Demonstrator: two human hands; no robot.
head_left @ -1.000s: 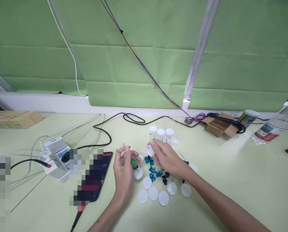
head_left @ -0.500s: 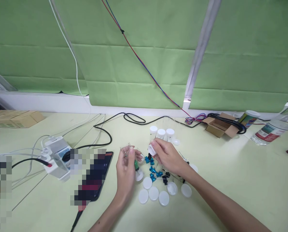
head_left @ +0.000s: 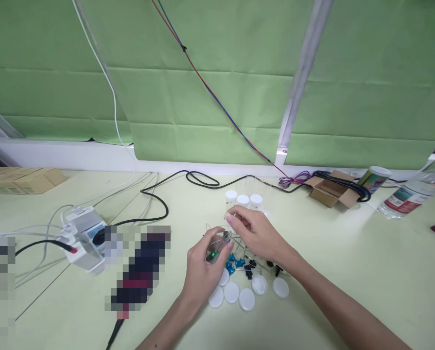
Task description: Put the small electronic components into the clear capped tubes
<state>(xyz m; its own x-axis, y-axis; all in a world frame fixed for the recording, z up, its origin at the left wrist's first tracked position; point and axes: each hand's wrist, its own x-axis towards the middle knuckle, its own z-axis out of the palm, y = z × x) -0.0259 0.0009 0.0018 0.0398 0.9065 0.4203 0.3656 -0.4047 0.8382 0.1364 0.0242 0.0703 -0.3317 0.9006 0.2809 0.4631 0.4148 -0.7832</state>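
My left hand (head_left: pixel 205 267) is wrapped around a small clear jar (head_left: pixel 219 240) with green parts and thin wire leads in it. Some leads stick out past my fingers. Just beside the jar's mouth, my right hand (head_left: pixel 253 228) pinches a white lid (head_left: pixel 228 221), mostly hidden by the fingers. Under and between the hands lie blue parts (head_left: pixel 239 263), black parts (head_left: pixel 248 271) and loose thin leads. Several white lids (head_left: pixel 247 299) are spread on the table nearer to me. Behind my right hand stand capped clear jars (head_left: pixel 242 200).
On the left are a white power strip (head_left: pixel 88 238) with cords and a blurred-out phone (head_left: pixel 140 272). A black cable (head_left: pixel 166 209) runs along the back. An opened cardboard box (head_left: pixel 328 192), a can (head_left: pixel 374 180) and a plastic bottle (head_left: pixel 407 198) stand on the right.
My left hand has moved right with the jar and turned over it, bringing it toward my right hand. The right hand has stayed nearly in place, with the lid now close to the jar.
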